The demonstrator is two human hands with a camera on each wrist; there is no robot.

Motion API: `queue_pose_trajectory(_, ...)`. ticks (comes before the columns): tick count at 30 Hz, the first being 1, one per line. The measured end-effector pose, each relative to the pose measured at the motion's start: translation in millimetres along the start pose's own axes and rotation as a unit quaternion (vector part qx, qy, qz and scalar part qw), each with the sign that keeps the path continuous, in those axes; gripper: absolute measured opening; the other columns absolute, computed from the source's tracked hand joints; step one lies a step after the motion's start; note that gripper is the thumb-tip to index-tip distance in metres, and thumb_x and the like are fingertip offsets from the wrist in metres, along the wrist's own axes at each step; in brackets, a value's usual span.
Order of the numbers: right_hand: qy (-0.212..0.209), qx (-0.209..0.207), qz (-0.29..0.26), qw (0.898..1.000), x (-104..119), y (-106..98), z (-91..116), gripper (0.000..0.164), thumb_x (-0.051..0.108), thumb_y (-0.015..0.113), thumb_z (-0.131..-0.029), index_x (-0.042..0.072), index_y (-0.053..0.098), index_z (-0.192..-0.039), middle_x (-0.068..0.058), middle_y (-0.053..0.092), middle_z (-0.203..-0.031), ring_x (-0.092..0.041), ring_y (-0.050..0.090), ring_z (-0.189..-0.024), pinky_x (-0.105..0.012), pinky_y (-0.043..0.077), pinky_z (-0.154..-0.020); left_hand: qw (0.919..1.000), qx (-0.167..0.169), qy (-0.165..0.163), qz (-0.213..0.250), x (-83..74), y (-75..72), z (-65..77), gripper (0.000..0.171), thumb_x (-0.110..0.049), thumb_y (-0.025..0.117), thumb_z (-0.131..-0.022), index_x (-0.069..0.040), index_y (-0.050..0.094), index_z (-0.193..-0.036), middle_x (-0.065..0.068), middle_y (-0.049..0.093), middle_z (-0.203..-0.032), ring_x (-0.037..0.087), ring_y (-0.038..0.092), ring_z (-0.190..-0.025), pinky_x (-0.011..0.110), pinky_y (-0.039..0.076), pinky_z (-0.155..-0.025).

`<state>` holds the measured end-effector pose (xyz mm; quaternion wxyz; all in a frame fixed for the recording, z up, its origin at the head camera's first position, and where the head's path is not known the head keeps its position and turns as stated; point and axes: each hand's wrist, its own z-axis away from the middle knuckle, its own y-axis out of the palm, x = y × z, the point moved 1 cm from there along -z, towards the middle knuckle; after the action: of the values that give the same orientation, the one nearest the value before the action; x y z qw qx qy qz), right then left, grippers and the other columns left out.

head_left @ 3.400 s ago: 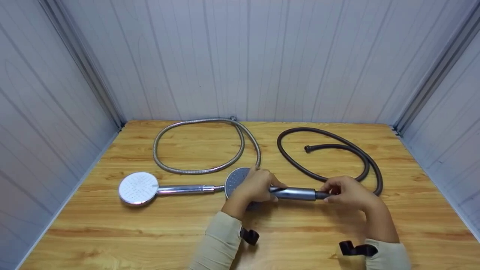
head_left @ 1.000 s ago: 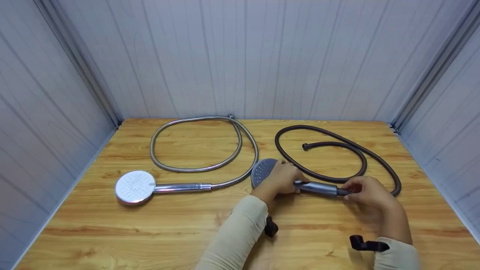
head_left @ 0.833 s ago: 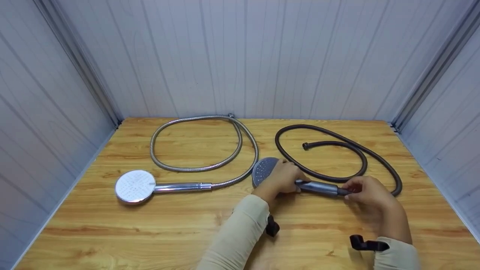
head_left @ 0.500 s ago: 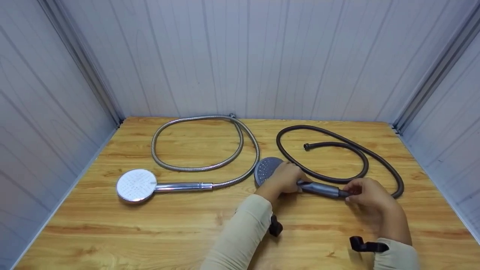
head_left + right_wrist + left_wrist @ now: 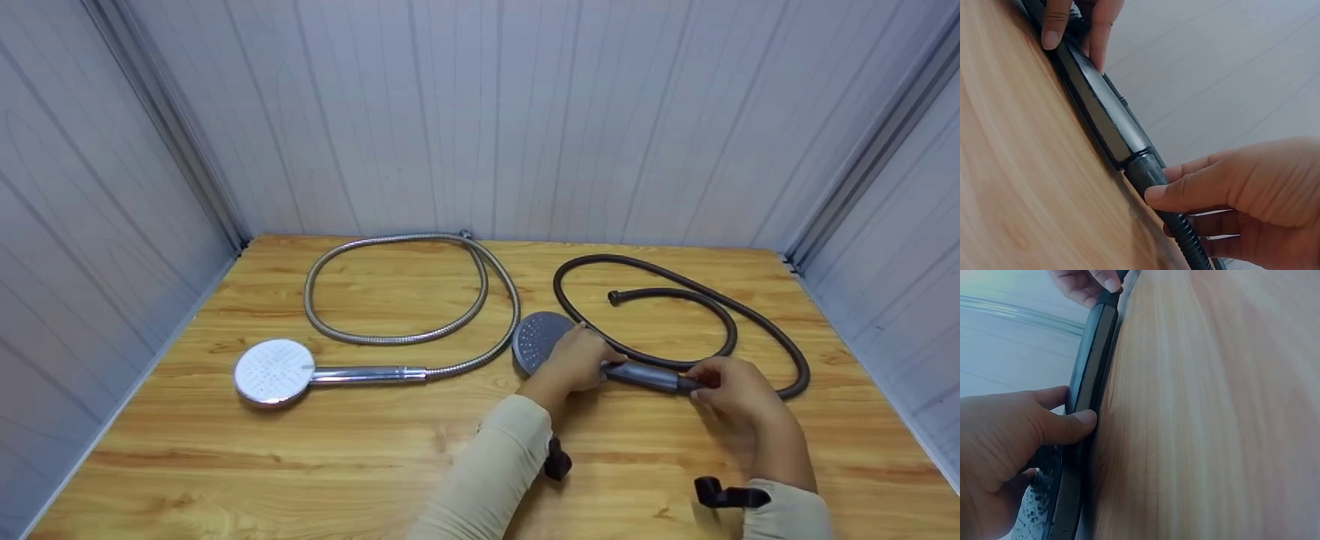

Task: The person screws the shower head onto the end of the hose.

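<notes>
A dark grey shower head lies on the right half of the table, its nozzle face up and its handle angled toward the lower right. My left hand grips it where the head meets the handle; in the left wrist view the thumb presses along the handle's side. Thumb and fingers of my right hand pinch the black end sleeve of the dark shower hose, right up against the handle's end. Part of the nozzle face is hidden by the left hand.
To the left lies a chrome shower head joined to a looped silver hose. Behind the hands, the dark hose loops round to a loose end nut. White panel walls border the wooden table on three sides.
Both hands have shifted right with the dark shower head, uncovering the silver hose's join to the chrome handle. The dark handle now slants more. Over the last second the hands barely move.
</notes>
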<state>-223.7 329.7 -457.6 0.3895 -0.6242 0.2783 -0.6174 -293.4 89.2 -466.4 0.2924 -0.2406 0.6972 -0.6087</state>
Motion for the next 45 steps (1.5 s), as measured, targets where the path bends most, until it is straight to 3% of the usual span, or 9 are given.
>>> queue_pose_trajectory(12,0.009,-0.013,-0.002,1.0,3.4,-4.2,-1.2,0.031,0.006,0.069,-0.088,-0.004,0.064,-0.117,-0.025,0.062,-0.112,-0.043,0.056,-0.104,-0.055,0.047,-0.083,0.9989,0.006,-0.011,-0.045,-3.4,4.1,-5.8,0.044,-0.017,0.071,-0.086,-0.033,0.067,-0.126,-0.011,0.068,-0.117,0.014,0.059,-0.115,0.041,0.028,-0.112)
queue_pose_trajectory(19,0.005,-0.039,0.0,0.999,8.7,-5.4,-2.0,0.03,0.007,0.069,-0.088,-0.003,0.065,-0.117,-0.027,0.058,-0.118,-0.047,0.052,-0.111,-0.059,0.043,-0.088,0.9979,0.009,-0.028,-0.057,-3.5,2.8,-6.0,0.044,-0.019,0.07,-0.083,-0.022,0.067,-0.127,-0.005,0.069,-0.115,0.018,0.06,-0.112,0.04,0.029,-0.111)
queue_pose_trajectory(25,-0.013,-0.057,0.011,0.998,11.8,-8.0,-2.0,0.031,0.01,0.068,-0.089,-0.002,0.064,-0.117,-0.025,0.057,-0.118,-0.048,0.052,-0.111,-0.061,0.041,-0.089,0.9979,-0.001,-0.03,-0.058,-3.1,1.3,-4.2,0.044,-0.021,0.071,-0.083,-0.02,0.067,-0.126,-0.005,0.068,-0.117,0.015,0.059,-0.114,0.037,0.03,-0.111)
queue_pose_trajectory(33,-0.019,-0.07,0.013,0.997,15.3,-9.0,-0.9,0.034,0.011,0.069,-0.088,-0.005,0.063,-0.118,-0.027,0.055,-0.118,-0.048,0.052,-0.109,-0.06,0.043,-0.085,0.9989,-0.022,-0.018,-0.036,-1.9,-2.5,-2.3,0.04,-0.019,0.071,-0.084,-0.017,0.069,-0.124,-0.003,0.068,-0.118,0.014,0.058,-0.115,0.036,0.032,-0.11)
queue_pose_trajectory(38,-0.025,-0.076,0.017,0.997,17.8,-10.3,-0.2,0.035,0.011,0.07,-0.088,-0.004,0.063,-0.118,-0.026,0.054,-0.118,-0.048,0.052,-0.108,-0.059,0.044,-0.083,0.9992,-0.035,-0.008,-0.02,1.5,-4.5,-0.8,0.039,-0.02,0.072,-0.084,-0.014,0.069,-0.122,-0.001,0.068,-0.115,0.014,0.06,-0.11,0.028,0.038,-0.103)
queue_pose_trajectory(45,-0.028,-0.069,0.013,0.997,21.6,-14.4,1.7,0.036,0.012,0.069,-0.089,-0.003,0.062,-0.121,-0.026,0.054,-0.121,-0.047,0.053,-0.107,-0.058,0.046,-0.082,0.9987,-0.034,-0.027,0.025,5.2,-9.8,3.1,0.046,-0.024,0.072,-0.085,-0.015,0.063,-0.13,0.001,0.064,-0.119,0.015,0.058,-0.111,0.024,0.043,-0.095)
